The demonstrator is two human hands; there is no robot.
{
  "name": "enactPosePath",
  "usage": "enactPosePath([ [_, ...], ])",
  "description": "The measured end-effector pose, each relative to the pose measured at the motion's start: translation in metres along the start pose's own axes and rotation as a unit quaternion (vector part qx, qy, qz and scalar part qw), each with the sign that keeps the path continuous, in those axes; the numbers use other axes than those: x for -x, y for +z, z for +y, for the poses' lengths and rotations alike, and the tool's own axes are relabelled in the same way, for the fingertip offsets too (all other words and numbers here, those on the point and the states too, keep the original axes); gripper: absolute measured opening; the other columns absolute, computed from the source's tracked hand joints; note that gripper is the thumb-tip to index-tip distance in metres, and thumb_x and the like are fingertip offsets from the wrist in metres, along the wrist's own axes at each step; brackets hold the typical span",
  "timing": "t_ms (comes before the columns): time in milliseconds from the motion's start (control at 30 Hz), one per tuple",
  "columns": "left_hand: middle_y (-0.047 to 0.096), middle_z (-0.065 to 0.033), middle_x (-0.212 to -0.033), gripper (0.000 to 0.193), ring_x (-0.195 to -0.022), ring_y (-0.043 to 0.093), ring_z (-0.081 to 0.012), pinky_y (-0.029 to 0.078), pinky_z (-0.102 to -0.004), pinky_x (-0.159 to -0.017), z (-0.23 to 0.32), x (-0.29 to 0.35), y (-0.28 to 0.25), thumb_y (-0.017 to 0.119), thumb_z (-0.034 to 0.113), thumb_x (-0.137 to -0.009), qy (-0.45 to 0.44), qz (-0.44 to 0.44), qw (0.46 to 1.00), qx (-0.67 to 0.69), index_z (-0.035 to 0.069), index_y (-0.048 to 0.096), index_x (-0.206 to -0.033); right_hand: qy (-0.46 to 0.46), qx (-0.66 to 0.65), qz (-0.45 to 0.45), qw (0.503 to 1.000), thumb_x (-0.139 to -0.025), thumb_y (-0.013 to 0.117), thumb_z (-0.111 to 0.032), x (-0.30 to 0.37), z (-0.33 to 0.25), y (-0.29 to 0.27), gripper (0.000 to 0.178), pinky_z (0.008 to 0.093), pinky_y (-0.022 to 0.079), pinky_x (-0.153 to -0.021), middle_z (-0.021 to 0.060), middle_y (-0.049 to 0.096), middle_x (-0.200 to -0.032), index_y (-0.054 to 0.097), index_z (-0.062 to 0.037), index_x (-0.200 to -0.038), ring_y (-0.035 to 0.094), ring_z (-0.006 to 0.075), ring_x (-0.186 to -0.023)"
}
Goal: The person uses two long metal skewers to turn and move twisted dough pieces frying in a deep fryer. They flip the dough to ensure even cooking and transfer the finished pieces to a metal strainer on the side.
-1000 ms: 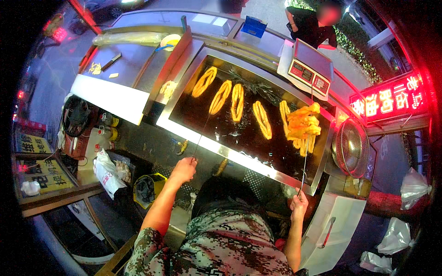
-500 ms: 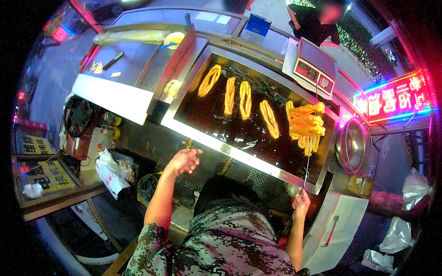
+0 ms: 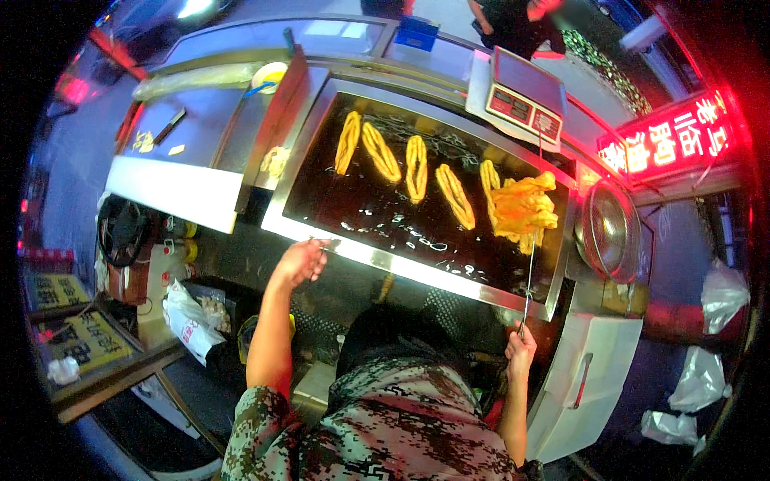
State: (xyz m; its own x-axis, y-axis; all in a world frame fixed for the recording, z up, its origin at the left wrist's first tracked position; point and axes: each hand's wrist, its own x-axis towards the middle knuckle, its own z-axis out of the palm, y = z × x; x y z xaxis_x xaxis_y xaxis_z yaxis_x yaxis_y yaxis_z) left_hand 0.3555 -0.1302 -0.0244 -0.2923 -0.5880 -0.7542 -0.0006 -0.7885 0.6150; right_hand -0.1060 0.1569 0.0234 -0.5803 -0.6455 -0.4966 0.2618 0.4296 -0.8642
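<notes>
My right hand [image 3: 521,346] is closed round the near end of a long thin metal rod [image 3: 528,284], at the front right corner of the fryer [image 3: 417,271]. Its far end reaches a bunched pile of golden fried dough [image 3: 525,207] at the right of the dark oil. Several looped fried dough sticks float apart from each other, among them one at the far left [image 3: 347,143] and one in the middle [image 3: 416,168]. My left hand [image 3: 303,263], holding nothing that I can see, is by the fryer's front rim with its fingers loosely bent and apart.
A scale [image 3: 523,96] stands behind the fryer, and a wire strainer [image 3: 608,231] hangs at its right. On the left worktop lie a knife [image 3: 170,127] and dough scraps [image 3: 143,142]. A white cabinet [image 3: 581,385] stands near my right arm. Another person [image 3: 521,28] is beyond the counter.
The view has shifted a little. The two leftmost dough sticks have turned and drifted in the oil. My left hand has come up to the fryer's rim; my right still grips the rod.
</notes>
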Motion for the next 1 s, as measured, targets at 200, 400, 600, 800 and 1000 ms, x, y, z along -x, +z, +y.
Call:
enactPosePath([
  [200,0.057,-0.0007,-0.075,0.033,-0.055,0.047,-0.0106,0.038,-0.0239,-0.043,-0.008,0.019,-0.018,0.050,0.031,-0.094,-0.021,-0.041,0.988,0.150,0.010,0.053,-0.119,0.023,-0.007,0.050,0.998,-0.088,0.054,-0.001,0.005,0.018,-0.025,0.033,0.0187,0.023,-0.040,-0.0078,0.041,-0.063,0.056,-0.0023,-0.120,0.031,0.0014,-0.046],
  [400,0.053,-0.0022,-0.067,0.028,-0.046,0.048,-0.0126,0.039,-0.0282,-0.039,-0.007,0.022,0.028,0.044,0.027,-0.098,-0.024,0.160,0.968,-0.193,0.007,0.054,-0.115,0.016,-0.018,0.063,0.998,-0.086,0.058,-0.002,0.006,0.037,-0.067,0.030,0.0188,0.025,-0.040,-0.0089,0.042,-0.062,0.061,-0.0047,-0.116,0.032,0.0009,-0.046],
  [600,0.055,-0.0006,-0.067,0.028,-0.046,0.049,-0.0103,0.040,-0.0255,-0.039,-0.024,0.037,0.147,0.042,0.028,-0.100,-0.008,0.020,0.966,-0.259,0.011,0.058,-0.114,-0.006,0.029,0.101,0.994,-0.087,0.056,-0.001,0.010,0.063,-0.109,0.031,0.0200,0.022,-0.040,-0.0081,0.041,-0.061,0.058,-0.0025,-0.118,0.029,0.0017,-0.044],
  [800,0.052,-0.0013,-0.063,0.027,-0.042,0.046,-0.0103,0.038,-0.0258,-0.036,-0.080,-0.032,0.304,0.045,0.027,-0.097,-0.048,-0.213,0.926,-0.309,0.006,0.057,-0.109,-0.019,0.038,0.097,0.994,-0.087,0.057,-0.002,0.017,0.076,-0.146,0.032,0.0198,0.025,-0.044,-0.0076,0.044,-0.065,0.059,-0.0025,-0.119,0.034,0.0020,-0.050],
  [1000,0.057,-0.0078,-0.064,0.034,-0.043,0.054,-0.0185,0.045,-0.0321,-0.040,-0.098,-0.088,0.403,0.039,0.032,-0.098,0.036,-0.208,0.837,-0.504,0.002,0.055,-0.091,-0.034,0.015,0.084,0.996,-0.087,0.062,-0.006,0.016,0.078,-0.170,0.034,0.0197,0.025,-0.044,-0.0089,0.044,-0.066,0.059,-0.0041,-0.120,0.035,0.0018,-0.051],
])
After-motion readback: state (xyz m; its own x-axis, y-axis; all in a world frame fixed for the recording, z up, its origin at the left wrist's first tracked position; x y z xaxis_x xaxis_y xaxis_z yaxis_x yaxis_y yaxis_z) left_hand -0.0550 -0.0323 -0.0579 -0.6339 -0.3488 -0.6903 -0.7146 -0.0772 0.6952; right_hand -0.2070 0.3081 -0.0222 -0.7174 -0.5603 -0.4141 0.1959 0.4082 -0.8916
